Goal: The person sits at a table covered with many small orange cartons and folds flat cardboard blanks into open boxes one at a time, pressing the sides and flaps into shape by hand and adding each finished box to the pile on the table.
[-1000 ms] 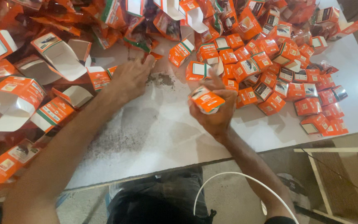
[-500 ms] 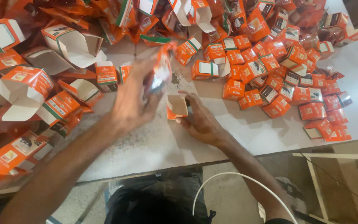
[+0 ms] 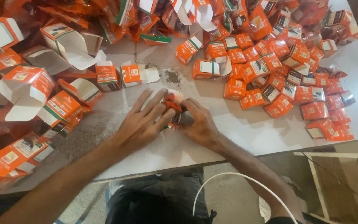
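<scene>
Hands at the bench's (image 3: pixel 245 137) front edge: my left hand (image 3: pixel 143 122) and right hand (image 3: pixel 199 124) both grip one small orange carton (image 3: pixel 171 103), best pressed squarely.

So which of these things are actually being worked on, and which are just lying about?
In hand:
small orange box, pressed between left hand and right hand on the white table

Lying about:
closed small boxes, right
open bigger cartons, left
white cable
</scene>
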